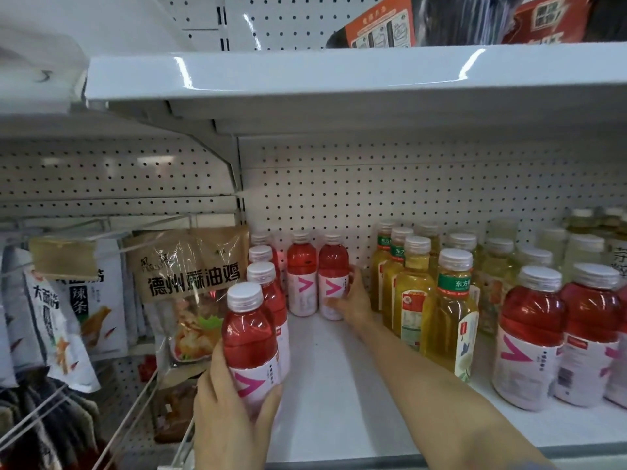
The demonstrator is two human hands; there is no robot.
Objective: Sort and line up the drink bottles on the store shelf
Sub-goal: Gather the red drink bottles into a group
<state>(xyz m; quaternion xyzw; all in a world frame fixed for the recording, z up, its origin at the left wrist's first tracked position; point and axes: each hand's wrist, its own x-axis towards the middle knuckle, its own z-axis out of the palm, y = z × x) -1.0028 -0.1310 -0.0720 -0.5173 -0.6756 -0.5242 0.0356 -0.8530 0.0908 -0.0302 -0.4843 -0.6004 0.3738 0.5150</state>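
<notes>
My left hand (234,401) grips a red drink bottle (249,337) with a white cap and pink-marked label at the front left of the white shelf (339,385). Behind it a column of the same red bottles (268,286) runs back along the shelf's left edge. My right hand (353,303) reaches deep into the shelf and wraps around the lower part of a red bottle (333,266) standing upright near the pegboard back. Another red bottle (301,273) stands just left of it. Yellow tea bottles (451,300) fill the middle right. Two more red bottles (532,337) stand at the front right.
An upper shelf (339,83) overhangs close above. Hanging snack bags (193,290) on wire hooks fill the bay to the left. Pale drink bottles (583,245) stand at the far right back. Bare shelf floor lies between the red column and the tea bottles.
</notes>
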